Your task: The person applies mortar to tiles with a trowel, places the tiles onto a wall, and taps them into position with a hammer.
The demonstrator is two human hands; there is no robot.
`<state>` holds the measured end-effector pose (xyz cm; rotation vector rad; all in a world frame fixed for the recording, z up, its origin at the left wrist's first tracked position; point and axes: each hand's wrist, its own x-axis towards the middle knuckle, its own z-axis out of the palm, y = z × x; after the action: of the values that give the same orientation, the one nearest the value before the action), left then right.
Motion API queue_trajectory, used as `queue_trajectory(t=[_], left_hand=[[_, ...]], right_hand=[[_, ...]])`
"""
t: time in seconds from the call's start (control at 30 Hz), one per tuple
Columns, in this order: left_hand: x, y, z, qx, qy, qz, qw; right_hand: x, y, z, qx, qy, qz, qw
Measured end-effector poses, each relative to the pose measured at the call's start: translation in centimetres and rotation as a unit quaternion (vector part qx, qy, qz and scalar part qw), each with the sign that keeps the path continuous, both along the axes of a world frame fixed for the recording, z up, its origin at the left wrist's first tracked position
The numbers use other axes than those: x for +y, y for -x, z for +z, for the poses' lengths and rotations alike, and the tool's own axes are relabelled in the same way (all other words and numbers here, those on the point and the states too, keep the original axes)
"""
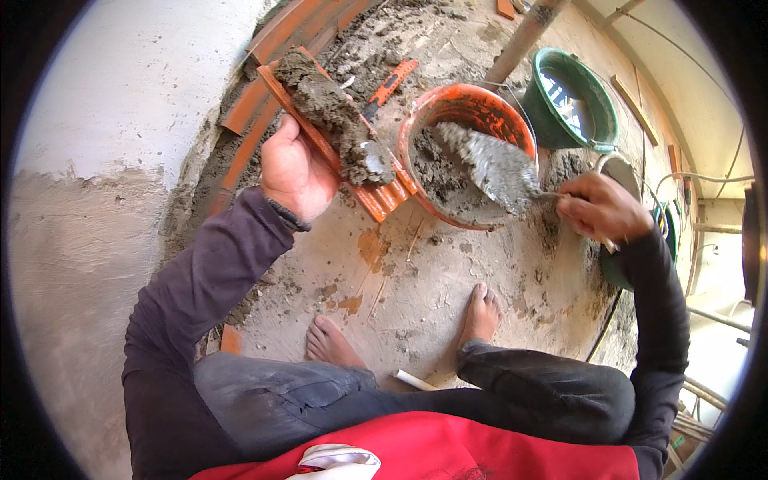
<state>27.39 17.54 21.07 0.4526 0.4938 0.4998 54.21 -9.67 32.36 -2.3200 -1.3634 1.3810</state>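
My left hand [296, 168] holds an orange terracotta tile [384, 204] tilted beside the bucket, with a long strip of grey mortar [348, 128] on its upper face. My right hand [600, 204] is closed on the handle of a trowel [492, 168], whose blade, heaped with wet mortar, lies over the opening of the orange bucket [418, 112]. More lumpy mortar sits inside the bucket. An orange-and-black tool [392, 84] rests on the floor just behind the bucket.
A green bucket [600, 132] of liquid stands beyond the orange one, near an upright pole [528, 36]. Orange tiles [252, 112] line the plastered wall [88, 160] at left. A short white pipe [412, 380] lies by my bare feet. Another green container [668, 232] is at right.
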Motion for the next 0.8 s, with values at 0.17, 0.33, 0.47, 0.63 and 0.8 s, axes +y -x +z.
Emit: queue_trajectory(t=[0.17,0.33,0.47,0.63,0.8], left_hand=[[1.1,-1.4,0.1,-0.038,0.014,0.013,0.999],[0.7,-3.6,1.8,-0.045,0.016,0.023,0.999],[0.6,-4.4,1.9,-0.047,0.017,0.017,0.999],[0.6,-3.8,2.1,-0.047,0.017,0.007,0.999],[0.5,-3.4,1.7,-0.034,0.003,0.009,0.999]], right_hand=[[-3.3,7.7,1.4,0.060,-0.200,-0.183,0.961],[-2.3,12.1,-1.2,-0.088,-0.317,-0.065,0.942],[-2.2,12.6,-0.5,-0.133,-0.303,-0.034,0.943],[-2.9,12.1,1.0,-0.037,-0.251,-0.139,0.957],[-1.1,10.4,4.1,-0.038,-0.130,-0.084,0.987]])
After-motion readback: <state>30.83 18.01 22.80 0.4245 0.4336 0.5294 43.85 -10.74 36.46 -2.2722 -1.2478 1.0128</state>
